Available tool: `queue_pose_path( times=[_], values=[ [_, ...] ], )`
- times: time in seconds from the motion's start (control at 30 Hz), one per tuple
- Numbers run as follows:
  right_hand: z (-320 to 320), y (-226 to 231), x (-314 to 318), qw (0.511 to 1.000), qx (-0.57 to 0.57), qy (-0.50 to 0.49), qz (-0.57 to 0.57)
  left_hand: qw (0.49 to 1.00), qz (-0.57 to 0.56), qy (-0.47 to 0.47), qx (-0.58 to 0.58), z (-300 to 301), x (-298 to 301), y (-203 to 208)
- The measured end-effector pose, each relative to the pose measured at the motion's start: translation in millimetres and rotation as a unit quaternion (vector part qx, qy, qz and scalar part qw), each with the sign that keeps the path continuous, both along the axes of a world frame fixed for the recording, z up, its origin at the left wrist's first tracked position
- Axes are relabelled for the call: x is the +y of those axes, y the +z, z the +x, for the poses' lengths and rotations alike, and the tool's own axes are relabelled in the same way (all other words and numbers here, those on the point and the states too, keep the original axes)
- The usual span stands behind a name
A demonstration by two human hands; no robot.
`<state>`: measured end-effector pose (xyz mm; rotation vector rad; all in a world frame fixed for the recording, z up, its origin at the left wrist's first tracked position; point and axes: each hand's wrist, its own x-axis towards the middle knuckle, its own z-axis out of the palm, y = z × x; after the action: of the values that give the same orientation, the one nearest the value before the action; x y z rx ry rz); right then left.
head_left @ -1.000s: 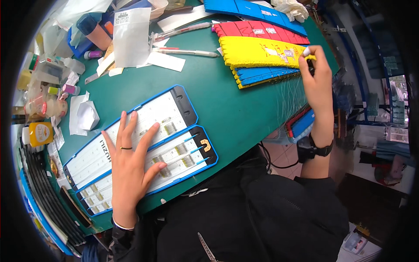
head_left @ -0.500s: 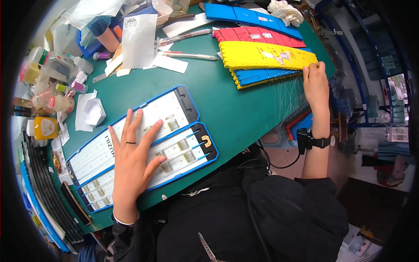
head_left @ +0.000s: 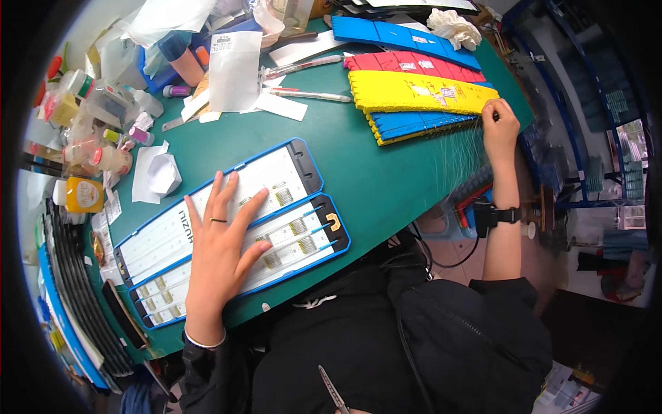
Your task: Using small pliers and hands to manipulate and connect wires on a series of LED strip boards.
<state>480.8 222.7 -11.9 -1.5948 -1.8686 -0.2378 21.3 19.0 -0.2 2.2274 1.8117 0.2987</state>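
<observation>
My left hand (head_left: pixel 222 238) lies with fingers spread on a long, flat, blue-edged case (head_left: pixel 321 188) that is opened out on the table. Its two white panels carry rows of small, evenly spaced coil-like bundles (head_left: pixel 298 226). At the right end of a yellow foam strip (head_left: pixel 414 91), my right hand (head_left: pixel 501 123) is closed with the fingers curled in; what they pinch is hidden. Below that strip, fine pale threads (head_left: pixel 452 162) hang toward the table edge. Blue strips (head_left: pixel 414 125) lie under the yellow one, with a red strip (head_left: pixel 386 63) and another blue strip (head_left: pixel 393 33) behind it.
The table (head_left: pixel 331 159) is green. Pens (head_left: pixel 310 94), papers (head_left: pixel 234 69), bottles and small jars crowd its far left. A yellow-labelled bottle (head_left: pixel 84 195) and a stack of dark curved strips (head_left: pixel 69 290) stand left. Crumpled tissue (head_left: pixel 454 29) lies at the back.
My right hand's fingers have curled further in at the yellow strip's end. My left hand stays flat on the case. The whole view has shifted slightly.
</observation>
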Motion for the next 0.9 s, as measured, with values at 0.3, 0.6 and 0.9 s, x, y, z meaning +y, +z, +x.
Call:
queue_pose_path(
  times=[0.3,0.6,0.9],
  values=[
    [-144,158,-99,0.842,0.368,0.347,-0.188,0.798,-0.042,0.023,-0.601,29,-8,51],
    [-256,168,-129,0.57,0.465,0.568,-0.369,0.651,-0.206,-0.263,-0.682,67,-22,60],
    [-208,127,-49,0.589,0.566,0.491,-0.303,0.83,0.04,0.074,-0.552,-42,-84,48]
  ],
)
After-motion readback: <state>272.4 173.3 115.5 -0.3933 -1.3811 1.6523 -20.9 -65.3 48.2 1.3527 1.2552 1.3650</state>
